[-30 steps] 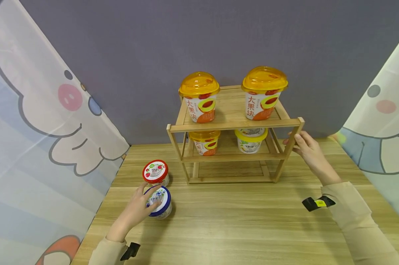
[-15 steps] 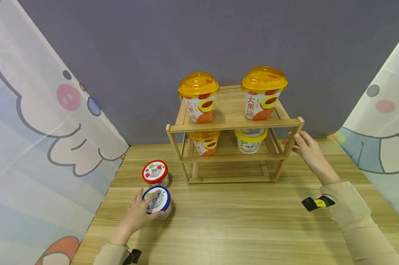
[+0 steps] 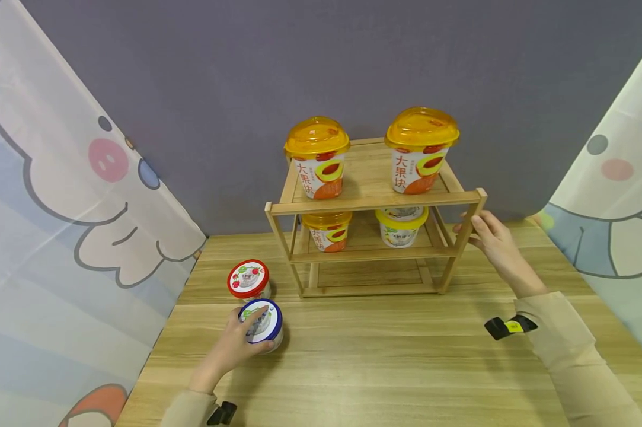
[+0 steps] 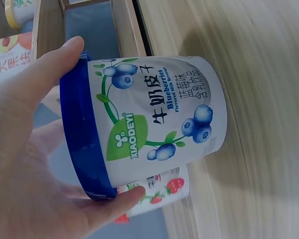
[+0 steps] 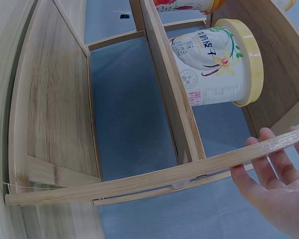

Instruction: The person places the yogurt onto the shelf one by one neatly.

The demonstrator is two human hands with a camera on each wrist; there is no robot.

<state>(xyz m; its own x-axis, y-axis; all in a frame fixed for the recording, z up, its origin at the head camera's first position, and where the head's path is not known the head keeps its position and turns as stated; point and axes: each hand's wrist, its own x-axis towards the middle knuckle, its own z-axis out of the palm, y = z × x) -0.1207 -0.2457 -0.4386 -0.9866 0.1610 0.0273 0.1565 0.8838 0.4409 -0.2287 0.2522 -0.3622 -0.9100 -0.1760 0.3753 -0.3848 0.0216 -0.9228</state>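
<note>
My left hand (image 3: 235, 343) grips the blue-lidded blueberry cup (image 3: 262, 323) around its lid, left of the wooden rack. In the left wrist view, the thumb and fingers of the hand (image 4: 45, 164) span the blue lid of the cup (image 4: 154, 109). Behind that cup stands a red-lidded cup (image 3: 248, 279). My right hand (image 3: 495, 246) holds the right front post of the rack (image 3: 374, 254); in the right wrist view the fingers of the hand (image 5: 281, 184) curl around the post (image 5: 189, 172).
Two orange-domed cups (image 3: 317, 157) (image 3: 421, 151) stand on the top shelf. The middle shelf holds another orange-lidded cup (image 3: 327, 231) and yellow-lidded cups (image 3: 401, 228). A grey wall (image 3: 235, 107) rises behind, with patterned cloth (image 3: 59, 196) at the left.
My left hand has closed on the blue-lidded cup, and both have shifted slightly right. The right hand keeps its hold on the post.
</note>
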